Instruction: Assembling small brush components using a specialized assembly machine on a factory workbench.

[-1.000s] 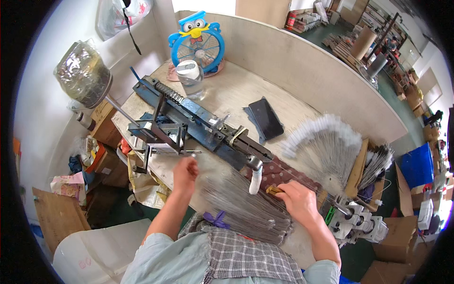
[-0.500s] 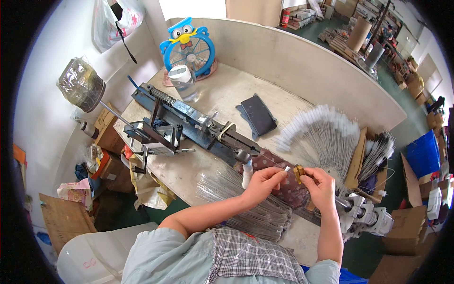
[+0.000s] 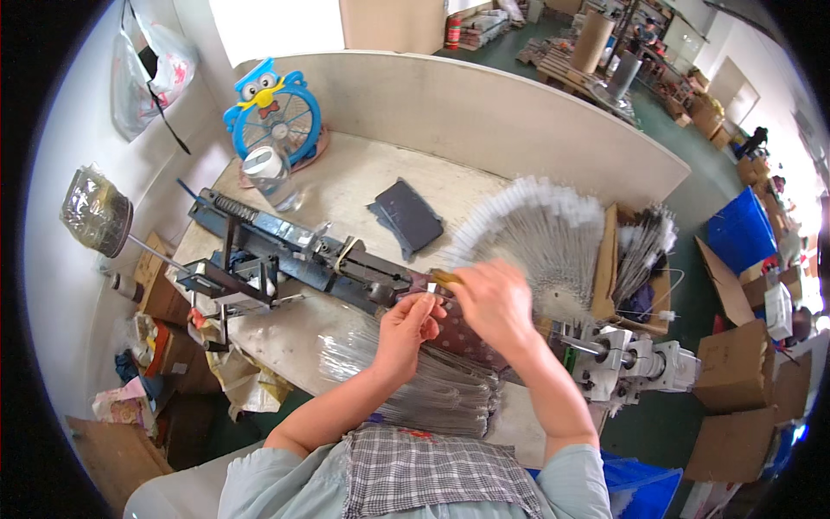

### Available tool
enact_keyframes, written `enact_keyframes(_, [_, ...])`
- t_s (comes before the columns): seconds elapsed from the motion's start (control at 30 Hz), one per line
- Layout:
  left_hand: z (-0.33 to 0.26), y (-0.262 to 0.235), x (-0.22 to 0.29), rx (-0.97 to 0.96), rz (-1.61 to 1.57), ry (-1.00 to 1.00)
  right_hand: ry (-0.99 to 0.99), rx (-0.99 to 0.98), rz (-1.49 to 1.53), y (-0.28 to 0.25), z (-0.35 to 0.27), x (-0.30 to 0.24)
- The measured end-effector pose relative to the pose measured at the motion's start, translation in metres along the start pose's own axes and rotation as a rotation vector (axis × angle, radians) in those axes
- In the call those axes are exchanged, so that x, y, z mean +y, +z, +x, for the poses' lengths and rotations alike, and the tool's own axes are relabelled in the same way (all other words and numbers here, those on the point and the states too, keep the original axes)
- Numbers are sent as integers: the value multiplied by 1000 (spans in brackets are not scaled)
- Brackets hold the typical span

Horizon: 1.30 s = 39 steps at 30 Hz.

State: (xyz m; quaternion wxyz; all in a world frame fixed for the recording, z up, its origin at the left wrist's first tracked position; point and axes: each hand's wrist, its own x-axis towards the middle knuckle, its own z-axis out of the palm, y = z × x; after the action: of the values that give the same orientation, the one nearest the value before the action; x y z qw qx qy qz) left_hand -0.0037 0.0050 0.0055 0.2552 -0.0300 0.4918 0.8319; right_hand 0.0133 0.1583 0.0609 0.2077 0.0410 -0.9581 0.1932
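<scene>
My left hand (image 3: 406, 336) pinches a small white piece (image 3: 431, 288) between thumb and fingertips. My right hand (image 3: 494, 301) is closed on a brass-coloured block (image 3: 444, 278), whose end sticks out past the fingers beside the white piece. Both hands are close together at the right end of a long dark metal bench fixture (image 3: 346, 259). Beneath them lies a dark red spotted cloth (image 3: 467, 336). Bundled thin metal wires (image 3: 441, 389) lie between my forearms. I cannot tell whether the block touches the white piece.
Wires with white ends (image 3: 527, 229) fan out at the right, beside a cardboard box (image 3: 608, 259) of more wires. A motorised machine (image 3: 627, 359) stands at the right end. Behind the fixture are a dark phone (image 3: 406, 218), a clear water jug (image 3: 272, 180) and a blue fan (image 3: 277, 121).
The view has shifted, so the bench sits further left. My right hand has brought the brass-coloured block leftward, close over the white piece in my left hand.
</scene>
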Motion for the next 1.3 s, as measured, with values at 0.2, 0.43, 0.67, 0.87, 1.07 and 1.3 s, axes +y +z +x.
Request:
enact_keyframes(0.2, [3,-2,3,-18,-24,-52,115,-154,192,6,4,-3])
enact_keyframes(0.43, [2,-13,3,-98,44,-71,302,-279,449,2,10,-8])
enact_keyframes(0.67, [8,0,-11,18,-290,-102,73,-28,130,8,-6,-25])
enact_keyframes(0.87, [0,3,-6,26,-374,-45,11,145,-61,28,-8,-32])
enact_keyframes(1.07, [-1,10,-4,4,-380,-42,-3,190,17,16,-14,-23])
enact_keyframes(1.3, [0,2,-6,25,-349,-37,-21,204,72,17,-18,-22])
